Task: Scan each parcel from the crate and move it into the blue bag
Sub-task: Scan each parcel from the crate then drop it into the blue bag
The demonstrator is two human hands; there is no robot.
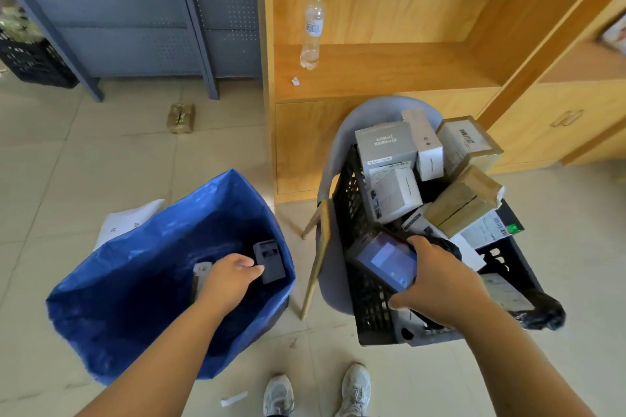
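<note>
The blue bag (pixel 142 281) stands open on the floor at the left. My left hand (pixel 227 281) reaches into it, its fingertips against the edge of a dark grey parcel (pixel 270 261) that leans on the bag's right wall. A pale parcel (pixel 202 272) lies just left of that hand. My right hand (pixel 440 284) grips a handheld scanner (pixel 386 261) with a lit screen, over the near left corner of the black crate (pixel 352 200). The crate holds several parcels, among them a white box (pixel 394 193) and a brown taped box (pixel 462 201).
The crate rests on a grey chair (pixel 369 112) in front of a wooden cabinet (pixel 389 71) with a water bottle (pixel 312 30) on its shelf. A small brown packet (pixel 181 117) and white paper (pixel 125 222) lie on the tiled floor. My shoes (pixel 318 393) are below.
</note>
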